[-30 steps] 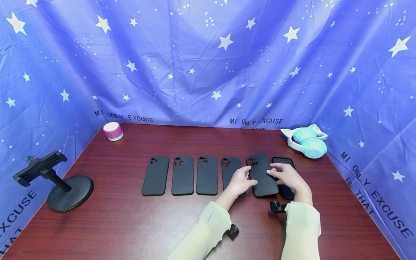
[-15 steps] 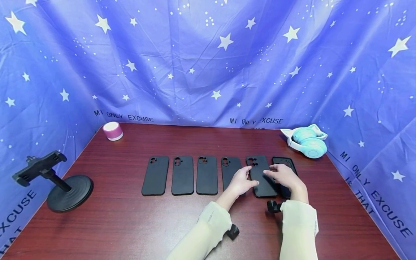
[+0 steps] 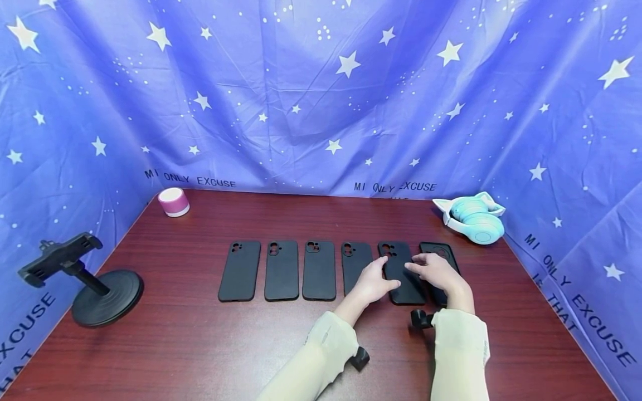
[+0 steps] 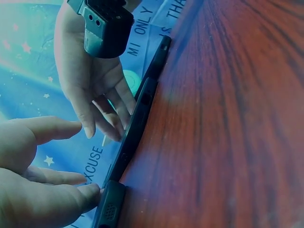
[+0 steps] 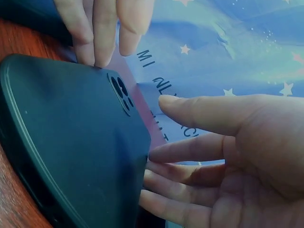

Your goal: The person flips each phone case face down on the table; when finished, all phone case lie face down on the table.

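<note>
A black phone case [image 3: 399, 281] with camera cutouts lies back up on the table, between my hands. The fingers of my left hand [image 3: 373, 282] touch its left edge, thumb spread over its lower part. At its opposite edge, my right hand [image 3: 441, 273] rests relaxed fingertips, its thumb raised above the back; the right wrist view shows these fingers [image 5: 185, 175] nearly straight along the case. Under my left hand, a second black case [image 3: 357, 257] is partly covered. Another case [image 3: 453, 257], apparently inner side up, is partly hidden by my right hand.
Three more black cases, the nearest one [image 3: 319, 271] among them, lie in the same row leftward. A black phone stand [image 3: 107, 298] stands far left, a pink-and-white cylinder [image 3: 174, 203] at back left. Blue cat-ear headphones [image 3: 478, 220] sit at back right, before the starry curtain [image 3: 301, 111].
The phone case between my hands has turned from tilted to nearly straight, its right side shifting left. My right hand has moved slightly left with it; my left hand has stayed in place.
</note>
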{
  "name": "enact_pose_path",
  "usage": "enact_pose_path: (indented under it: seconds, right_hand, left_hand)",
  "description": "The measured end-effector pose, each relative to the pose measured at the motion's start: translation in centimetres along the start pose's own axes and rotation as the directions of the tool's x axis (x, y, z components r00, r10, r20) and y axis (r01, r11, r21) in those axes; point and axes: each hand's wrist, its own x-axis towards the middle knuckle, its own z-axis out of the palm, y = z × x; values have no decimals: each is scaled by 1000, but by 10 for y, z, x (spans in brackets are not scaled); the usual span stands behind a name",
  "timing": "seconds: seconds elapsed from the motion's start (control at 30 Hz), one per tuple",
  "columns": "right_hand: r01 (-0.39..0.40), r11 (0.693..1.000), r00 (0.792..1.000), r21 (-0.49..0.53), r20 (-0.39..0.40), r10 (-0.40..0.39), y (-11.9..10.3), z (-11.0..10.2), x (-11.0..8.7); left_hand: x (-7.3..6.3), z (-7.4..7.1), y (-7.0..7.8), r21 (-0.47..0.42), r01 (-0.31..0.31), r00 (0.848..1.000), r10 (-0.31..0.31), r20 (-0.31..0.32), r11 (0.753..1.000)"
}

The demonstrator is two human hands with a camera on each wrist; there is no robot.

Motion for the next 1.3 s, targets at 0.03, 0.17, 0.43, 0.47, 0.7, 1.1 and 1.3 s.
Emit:
enact_pose_path:
  seconds: [0.03,0.17,0.43,0.47,0.7,1.1,1.3]
  right_hand:
    - [0,1000,1000,14,4,0,1,0,0]
    - [-11,995,1000,94,27,9,4,-1,-2]
    - [-23,986,999,166,44,16,6,0,-1]
    - [-29,984,999,177,47,21,6,0,-1]
    - [-19,966,998,258,57,5,12,0,-3]
    - [40,938,957,344,-283,63,48,-16,-21]
    - [-67,962,910,264,-379,167,64,-17,-30]
  left_hand:
    - [0,0,0,5,-2,1000,2,0,1000]
    - [0,-1,0,17,-8,1000,8,1,1000]
    - [-2,-1,2,24,-8,1000,9,-10,1000]
    - [-2,-1,2,27,-10,1000,11,-11,1000]
    - [-2,2,4,45,-29,1000,29,-9,999]
    - [12,23,26,91,-105,994,102,44,990]
    - [21,39,35,85,-110,993,105,56,990]
